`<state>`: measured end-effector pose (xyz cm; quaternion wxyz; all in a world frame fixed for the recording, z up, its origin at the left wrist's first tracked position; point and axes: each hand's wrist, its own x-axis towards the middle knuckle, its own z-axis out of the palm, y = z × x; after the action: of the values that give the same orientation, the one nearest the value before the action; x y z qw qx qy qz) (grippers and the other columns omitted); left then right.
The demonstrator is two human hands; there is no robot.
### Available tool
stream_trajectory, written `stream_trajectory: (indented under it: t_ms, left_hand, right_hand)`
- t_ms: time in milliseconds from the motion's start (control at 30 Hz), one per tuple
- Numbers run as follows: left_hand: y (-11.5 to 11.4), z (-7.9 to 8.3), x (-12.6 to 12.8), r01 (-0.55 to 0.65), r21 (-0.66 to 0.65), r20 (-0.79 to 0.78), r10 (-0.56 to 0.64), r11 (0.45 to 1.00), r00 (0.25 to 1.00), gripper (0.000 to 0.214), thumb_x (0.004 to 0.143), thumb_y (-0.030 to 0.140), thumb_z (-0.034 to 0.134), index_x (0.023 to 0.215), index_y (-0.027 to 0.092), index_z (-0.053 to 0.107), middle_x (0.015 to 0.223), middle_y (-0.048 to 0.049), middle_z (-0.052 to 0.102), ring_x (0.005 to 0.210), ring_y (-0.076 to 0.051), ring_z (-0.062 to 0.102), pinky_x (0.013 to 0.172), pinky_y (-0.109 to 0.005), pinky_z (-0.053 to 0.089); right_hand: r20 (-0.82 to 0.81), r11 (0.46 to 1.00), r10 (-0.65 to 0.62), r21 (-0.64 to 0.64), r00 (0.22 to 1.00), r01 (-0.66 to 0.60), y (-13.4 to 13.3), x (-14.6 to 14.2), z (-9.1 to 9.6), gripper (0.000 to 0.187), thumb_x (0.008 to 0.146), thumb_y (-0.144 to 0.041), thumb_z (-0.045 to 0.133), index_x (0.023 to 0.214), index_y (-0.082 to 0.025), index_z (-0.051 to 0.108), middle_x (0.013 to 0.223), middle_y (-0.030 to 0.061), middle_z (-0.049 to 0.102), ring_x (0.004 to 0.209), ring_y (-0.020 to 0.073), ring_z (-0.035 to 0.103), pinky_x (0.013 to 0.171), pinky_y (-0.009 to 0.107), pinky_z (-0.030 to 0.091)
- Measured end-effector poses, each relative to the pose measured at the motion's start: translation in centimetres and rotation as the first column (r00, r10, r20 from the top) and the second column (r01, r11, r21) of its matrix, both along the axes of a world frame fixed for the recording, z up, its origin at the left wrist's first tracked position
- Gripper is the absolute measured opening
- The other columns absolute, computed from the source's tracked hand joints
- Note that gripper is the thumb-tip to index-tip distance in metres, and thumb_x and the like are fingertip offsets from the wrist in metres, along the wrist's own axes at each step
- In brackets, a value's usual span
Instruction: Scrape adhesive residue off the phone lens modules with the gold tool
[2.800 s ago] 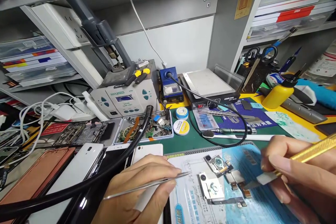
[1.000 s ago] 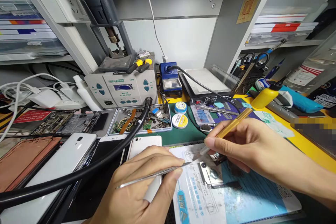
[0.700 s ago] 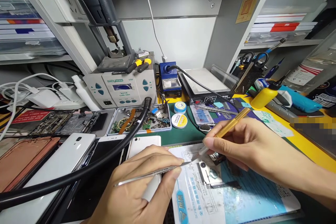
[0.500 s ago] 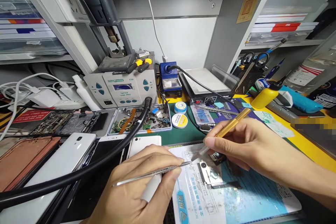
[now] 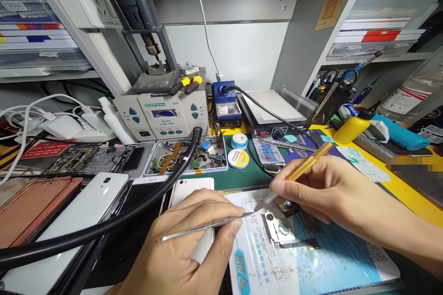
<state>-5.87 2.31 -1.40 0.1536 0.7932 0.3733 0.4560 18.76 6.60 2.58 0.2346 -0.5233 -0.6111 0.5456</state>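
Observation:
My left hand (image 5: 194, 239) is closed around metal tweezers (image 5: 200, 229), pinching them between thumb and fingers with their tips toward the right. A gold-handled craft knife (image 5: 308, 163) is in my right hand (image 5: 318, 189), its blade end slanting down to the left. The knife's point and the tweezer tips come together over a booklet (image 5: 256, 249); whether anything lies between them is too small to tell. Just right of the tips, a silver camera module (image 5: 279, 229) with a dark flex tail rests on the booklet. Behind it, another small metal part (image 5: 288, 207) is partly covered by my right fingers.
A thick black hose (image 5: 114, 226) crosses over several phones on the left. Behind stand a hot air station (image 5: 162, 115), a tray (image 5: 224, 168) of circuit scraps, two small round tins (image 5: 238, 158), a soldering iron stand (image 5: 226, 103) and a heating plate (image 5: 277, 131). A yellow bottle (image 5: 351, 128) stands right.
The view has shifted slightly, so everything sits a little farther right in the picture. Both hands keep their grips, with the knife point and tweezer tips still close together.

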Motion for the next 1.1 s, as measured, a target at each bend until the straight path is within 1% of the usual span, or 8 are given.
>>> stream_trajectory:
  t_ms: [133,267,367,567,700,800,933,1100]
  left_hand:
    - [0.1,0.0,0.0,0.001,0.005,0.012,-0.001,1.000,1.000,0.018,0.091,0.009,0.061,0.101,0.019,0.073,0.093,0.0001,0.074,0.091,-0.009,0.070,0.091,-0.016,0.056]
    - [0.1,0.2,0.1,-0.003,-0.014,-0.003,0.003,1.000,1.000,0.019,0.090,0.007,0.061,0.101,0.019,0.072,0.094,0.0004,0.074,0.094,-0.009,0.070,0.095,-0.016,0.054]
    - [0.1,0.1,0.0,0.014,0.009,-0.008,-0.014,1.000,1.000,0.018,0.090,0.008,0.062,0.102,0.018,0.072,0.094,0.0001,0.074,0.095,-0.009,0.070,0.096,-0.016,0.053]
    - [0.0,0.4,0.1,-0.033,-0.030,0.002,0.033,0.999,0.999,0.020,0.093,0.009,0.060,0.105,0.021,0.071,0.097,0.0008,0.073,0.098,-0.009,0.069,0.097,-0.019,0.053]
    - [-0.1,0.9,0.0,0.002,-0.003,0.014,-0.002,1.000,1.000,0.022,0.092,0.007,0.059,0.107,0.019,0.070,0.098,0.0006,0.073,0.098,-0.009,0.068,0.097,-0.018,0.053]
    - [-0.3,1.0,-0.1,-0.020,-0.045,-0.016,0.019,0.999,1.000,0.018,0.093,0.010,0.059,0.103,0.019,0.071,0.095,-0.0004,0.072,0.097,-0.010,0.068,0.096,-0.021,0.054]
    - [-0.3,0.8,-0.1,0.006,-0.041,-0.011,-0.007,0.999,1.000,0.016,0.091,0.008,0.060,0.099,0.017,0.071,0.091,-0.0014,0.071,0.092,-0.010,0.067,0.088,-0.021,0.056]
    - [-0.2,0.5,0.1,-0.008,-0.081,-0.018,0.007,0.997,1.000,0.017,0.092,0.007,0.058,0.097,0.019,0.070,0.091,0.0010,0.070,0.091,-0.009,0.066,0.091,-0.020,0.054]
  right_hand:
    - [0.013,1.000,-0.003,0.009,1.000,0.003,-0.1,0.0,0.2,0.025,0.085,-0.041,0.076,0.080,-0.016,0.072,0.049,-0.0075,0.044,0.045,0.0089,0.033,0.044,0.023,0.023]
    - [0.021,1.000,-0.009,0.005,1.000,0.009,-0.1,-0.1,0.2,0.028,0.084,-0.044,0.077,0.077,-0.017,0.072,0.048,-0.0075,0.044,0.045,0.0097,0.033,0.045,0.024,0.025]
    - [-0.002,1.000,-0.016,-0.014,1.000,0.016,0.0,-0.1,0.0,0.031,0.083,-0.047,0.077,0.077,-0.017,0.071,0.048,-0.0079,0.042,0.045,0.0095,0.031,0.045,0.025,0.022]
    - [-0.071,0.999,-0.030,-0.040,0.997,0.027,0.0,0.0,0.0,0.031,0.083,-0.046,0.077,0.074,-0.017,0.071,0.046,-0.0082,0.043,0.044,0.0088,0.029,0.046,0.025,0.020]
    - [-0.062,0.999,-0.029,-0.037,0.998,0.027,0.2,0.0,0.4,0.031,0.085,-0.044,0.076,0.073,-0.016,0.070,0.045,-0.0079,0.044,0.044,0.0086,0.030,0.047,0.025,0.022]
    - [-0.049,0.999,-0.039,-0.024,0.998,0.038,0.2,-0.1,0.5,0.033,0.085,-0.045,0.076,0.073,-0.015,0.069,0.046,-0.0078,0.044,0.044,0.0087,0.031,0.046,0.025,0.021]
    - [-0.045,0.999,-0.034,-0.005,0.998,0.033,0.1,-0.2,0.0,0.034,0.084,-0.046,0.078,0.076,-0.015,0.070,0.047,-0.0081,0.043,0.044,0.0085,0.030,0.044,0.025,0.021]
    - [-0.035,1.000,-0.016,0.017,0.999,0.017,0.1,0.1,-0.6,0.036,0.085,-0.048,0.078,0.075,-0.015,0.071,0.047,-0.0078,0.042,0.042,0.0068,0.029,0.042,0.025,0.021]
